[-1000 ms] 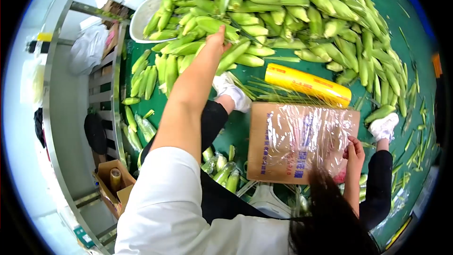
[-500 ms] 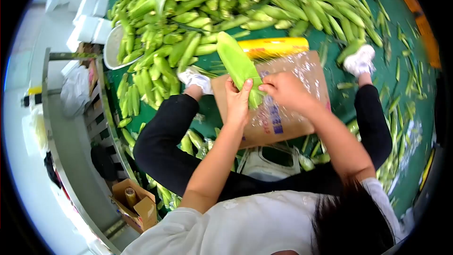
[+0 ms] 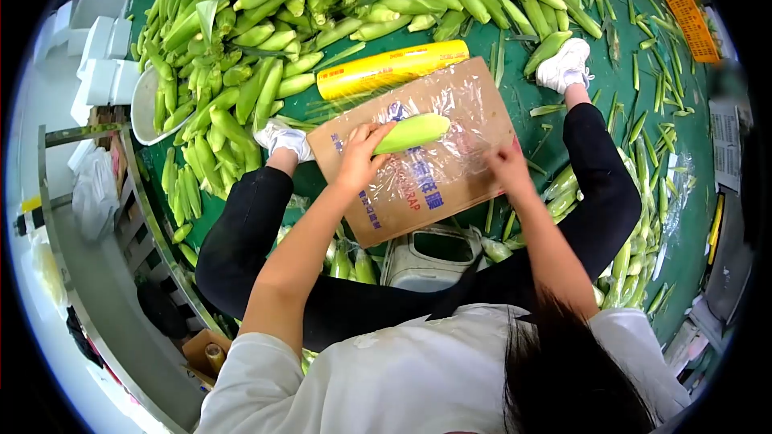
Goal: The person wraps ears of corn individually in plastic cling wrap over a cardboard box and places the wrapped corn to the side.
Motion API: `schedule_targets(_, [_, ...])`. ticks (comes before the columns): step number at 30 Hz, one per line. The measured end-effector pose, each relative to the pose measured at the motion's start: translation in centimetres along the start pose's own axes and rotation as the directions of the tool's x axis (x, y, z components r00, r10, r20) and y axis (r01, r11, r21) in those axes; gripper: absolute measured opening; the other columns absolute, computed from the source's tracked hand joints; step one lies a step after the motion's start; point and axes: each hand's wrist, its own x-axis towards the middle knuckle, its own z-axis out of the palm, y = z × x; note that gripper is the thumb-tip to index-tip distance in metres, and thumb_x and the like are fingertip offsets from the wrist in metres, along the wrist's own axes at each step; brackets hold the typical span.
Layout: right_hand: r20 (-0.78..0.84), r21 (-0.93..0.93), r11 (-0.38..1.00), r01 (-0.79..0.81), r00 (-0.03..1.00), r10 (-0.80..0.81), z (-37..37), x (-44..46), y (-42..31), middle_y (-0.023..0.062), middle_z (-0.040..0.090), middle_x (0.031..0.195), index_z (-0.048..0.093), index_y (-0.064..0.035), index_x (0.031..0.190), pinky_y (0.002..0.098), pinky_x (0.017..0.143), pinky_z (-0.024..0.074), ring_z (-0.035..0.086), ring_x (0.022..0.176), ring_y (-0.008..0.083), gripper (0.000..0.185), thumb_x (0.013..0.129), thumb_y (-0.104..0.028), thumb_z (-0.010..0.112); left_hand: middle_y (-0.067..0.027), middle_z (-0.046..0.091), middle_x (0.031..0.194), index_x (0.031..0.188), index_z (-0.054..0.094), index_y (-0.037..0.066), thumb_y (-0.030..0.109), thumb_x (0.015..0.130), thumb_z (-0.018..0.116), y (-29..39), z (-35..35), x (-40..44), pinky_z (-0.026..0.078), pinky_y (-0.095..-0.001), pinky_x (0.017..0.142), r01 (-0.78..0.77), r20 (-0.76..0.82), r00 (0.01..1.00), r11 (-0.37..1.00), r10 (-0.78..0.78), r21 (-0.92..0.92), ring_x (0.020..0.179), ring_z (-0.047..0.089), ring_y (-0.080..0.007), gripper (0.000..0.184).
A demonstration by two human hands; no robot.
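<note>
A green corn ear (image 3: 414,133) lies nearly level over the cardboard box (image 3: 378,217), its left end in my left hand (image 3: 359,156). Clear plastic film (image 3: 466,124) covers the top of the box. My right hand (image 3: 508,167) is over the box's right part, fingers bent together at the film; anything between them is too small to make out. Just beyond the box's far edge rests a yellow roll (image 3: 394,68). The large heap of corn ears (image 3: 322,4) spreads behind it.
A white basin (image 3: 145,112) stands at the heap's left, near a metal rack (image 3: 60,249). Below the box is a white stool (image 3: 430,257). Film-wrapped corn (image 3: 623,265) lies at the right, with an orange crate (image 3: 690,20) farther back. My shoes flank the box.
My left hand has brought a corn ear from the heap to the box and tilted it down from upright to nearly level. My right hand has moved off the ear to the right.
</note>
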Motion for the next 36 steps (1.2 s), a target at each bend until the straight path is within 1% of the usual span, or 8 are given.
schedule_targets(1, [0.048,0.541,0.840,-0.024,0.999,-0.002,-1.1,-1.0,-3.5,-0.0004,0.064,0.093,0.064,-0.0054,0.087,0.0313,0.091,0.0463,0.061,0.099,0.0134,0.008,0.093,-0.012,0.065,-0.0109,0.059,0.125,0.142,0.055,0.022,0.012,0.078,0.078,0.1,-0.2,-0.2,0.043,-0.0448,0.100,-0.014,0.034,0.999,0.999,0.013,0.042,0.120,0.054,-0.0333,0.069])
schedule_targets(4, [-0.065,-0.065,0.716,0.695,0.713,-0.698,0.8,-2.0,-12.4,0.0105,0.058,0.130,0.058,-0.0053,0.090,0.0386,0.108,0.0389,0.054,0.121,0.0235,0.015,0.086,-0.011,0.071,-0.0120,0.051,0.138,0.144,0.052,0.023,0.012,0.079,0.076,0.6,0.4,0.2,0.036,-0.0491,0.107,-0.041,0.071,0.997,0.997,0.036,0.068,0.128,0.048,-0.0348,0.070])
schedule_targets(14, [0.548,-0.428,0.137,0.894,0.376,-0.747,7.1,4.3,-13.6,0.0034,0.056,0.135,0.048,-0.0332,0.145,0.0425,0.102,0.0411,0.054,0.122,0.0254,0.080,0.073,-0.027,0.081,-0.0095,0.055,0.127,0.114,0.059,0.014,0.024,0.083,0.071,-0.7,1.0,-7.7,0.031,-0.0495,0.112,-0.199,0.095,0.979,0.953,0.182,0.229,0.128,0.047,-0.0260,0.035])
schedule_targets(17, [0.514,-0.348,0.259,0.901,0.415,-0.751,6.1,4.8,-12.5,0.0042,0.055,0.137,0.052,-0.0343,0.142,0.0430,0.100,0.0415,0.054,0.122,0.0277,0.075,0.073,-0.026,0.080,-0.0091,0.063,0.106,0.096,0.057,0.009,0.017,0.090,0.064,-2.0,0.3,-6.8,0.042,-0.0439,0.101,-0.374,0.020,0.926,0.909,0.377,0.186,0.109,0.059,-0.0259,0.011])
schedule_targets(20, [0.499,-0.274,0.282,0.919,0.387,-0.776,3.5,3.9,-11.0,0.0036,0.057,0.133,0.057,-0.0321,0.137,0.0436,0.100,0.0411,0.054,0.120,0.0291,0.069,0.073,-0.022,0.080,-0.0128,0.064,0.098,0.098,0.057,0.008,0.015,0.094,0.063,-1.8,-3.7,-7.8,0.051,-0.0424,0.084,-0.003,0.321,0.946,0.994,0.037,-0.105,0.095,0.064,-0.0324,0.010])
schedule_targets(26, [0.640,-0.304,0.345,0.888,0.459,-0.616,4.1,-0.8,-11.4,0.0042,0.059,0.125,0.062,-0.0303,0.131,0.0459,0.104,0.0388,0.055,0.118,0.0285,0.064,0.071,-0.017,0.082,-0.0097,0.063,0.089,0.097,0.058,0.008,0.013,0.093,0.067,-1.7,-3.1,-0.7,0.051,-0.0374,0.065,0.173,0.422,0.903,0.835,0.077,-0.522,0.071,0.063,-0.0295,0.011])
schedule_targets(30, [0.520,-0.329,0.263,0.907,0.407,-0.751,6.3,1.9,-12.8,0.0064,0.059,0.122,0.064,-0.0225,0.128,0.0473,0.110,0.0355,0.054,0.119,0.0284,0.045,0.085,-0.031,0.072,-0.0081,0.067,0.094,0.087,0.067,0.008,0.016,0.075,0.078,-1.5,-0.4,6.8,0.055,-0.0417,0.077,-0.467,0.482,0.802,0.874,0.353,0.138,0.086,0.067,-0.0302,0.018])
schedule_targets(36, [0.080,-0.613,0.467,0.637,0.638,-0.766,10.4,9.6,-17.4,0.0125,0.064,0.105,0.063,-0.0094,0.107,0.0475,0.086,0.0496,0.064,0.095,0.0311,0.033,0.091,-0.038,0.063,-0.0098,0.070,0.094,0.114,0.061,0.012,0.024,0.079,0.076,-3.1,-8.7,18.4,0.054,-0.0445,0.075,0.068,0.054,0.995,0.972,-0.082,0.224,0.088,0.068,-0.0324,0.040])
